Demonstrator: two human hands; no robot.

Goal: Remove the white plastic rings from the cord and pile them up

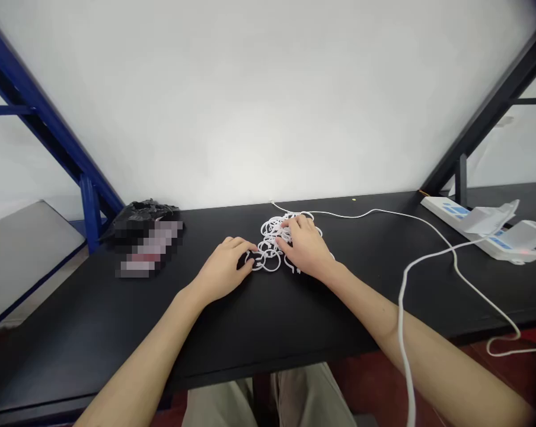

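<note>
A loose pile of white plastic curtain rings (272,261) lies in the middle of the black table, several of them with a gap in the loop. At the pile's left edge, my left hand (226,267) has its thumb and forefinger closed around the side of one ring. My right hand (307,244) lies palm down over the right part of the pile, thumb and fingers apart and touching rings. Some rings are hidden under that hand.
A white cable (399,214) runs along the table's back, and another length crosses above my right forearm. On the right stands a white scale-like device (512,252) with clear plastic flaps. A black plastic bag (137,216) and a blurred-out item (150,252) are on the left.
</note>
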